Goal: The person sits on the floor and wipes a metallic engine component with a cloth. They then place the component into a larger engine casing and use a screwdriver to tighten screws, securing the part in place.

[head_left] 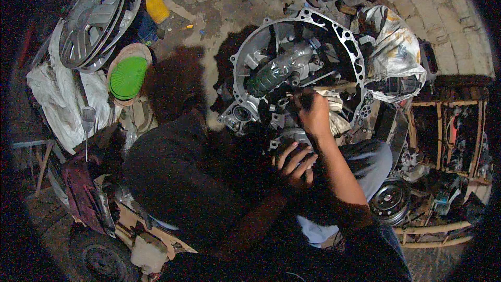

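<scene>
In front of me stands a large round metal gearbox housing [359, 81], its flanged rim edged with bolt holes. A crumpled clear-green plastic bottle [276, 74] lies inside it among small metal parts. Just below the housing's opening, my left hand [295, 163] curls its fingers over a rounded silvery metal part [292, 138]. Above it, my right hand [312, 112] is closed at the lower edge of the opening, close to a pale cloth [338, 117]. Whatever the right fingers hold is hidden by the hand and by shadow.
Wheel covers [94, 26] and a green oval brush-like object [128, 77] lie at the left. A white sack [394, 47] sits right of the housing. Near a wooden rack [443, 136] at the right lies a black wheel rim [389, 201]. A tyre [99, 256] is at lower left.
</scene>
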Tool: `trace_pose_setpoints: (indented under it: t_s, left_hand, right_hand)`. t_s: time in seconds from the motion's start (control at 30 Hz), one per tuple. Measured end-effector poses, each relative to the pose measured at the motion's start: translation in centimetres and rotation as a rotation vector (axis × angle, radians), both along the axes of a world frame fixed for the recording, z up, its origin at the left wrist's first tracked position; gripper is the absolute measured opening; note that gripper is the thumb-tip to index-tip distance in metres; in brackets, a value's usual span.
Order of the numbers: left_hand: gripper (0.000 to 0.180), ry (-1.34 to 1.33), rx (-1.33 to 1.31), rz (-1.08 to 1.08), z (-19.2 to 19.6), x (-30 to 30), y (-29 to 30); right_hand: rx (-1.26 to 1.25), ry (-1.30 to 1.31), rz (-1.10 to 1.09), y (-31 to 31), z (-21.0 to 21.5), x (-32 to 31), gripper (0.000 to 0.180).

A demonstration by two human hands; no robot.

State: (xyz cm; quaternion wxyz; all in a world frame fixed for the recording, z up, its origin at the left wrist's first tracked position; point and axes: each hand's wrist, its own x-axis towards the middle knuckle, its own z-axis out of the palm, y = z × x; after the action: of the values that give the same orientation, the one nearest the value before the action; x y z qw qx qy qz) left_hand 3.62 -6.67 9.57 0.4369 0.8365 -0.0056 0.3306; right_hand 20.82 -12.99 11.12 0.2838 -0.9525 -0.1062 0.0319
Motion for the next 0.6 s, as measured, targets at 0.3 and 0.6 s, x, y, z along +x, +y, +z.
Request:
trace_pose_setpoints:
  t_s: [0.3, 0.6]
  left_hand:
    - [0.014, -0.018, 0.043, -0.017, -0.5, -1.0, -0.4]
    - [0.018, 0.045, 0.108, -0.002, 0.7, -0.9, 0.1]
  right_hand:
    - [0.039, -0.134, 0.252, 0.4, 2.6, -1.9, 0.015]
    - [0.02, -0.037, -0.033, 1.5, 2.0, -1.3, 0.019]
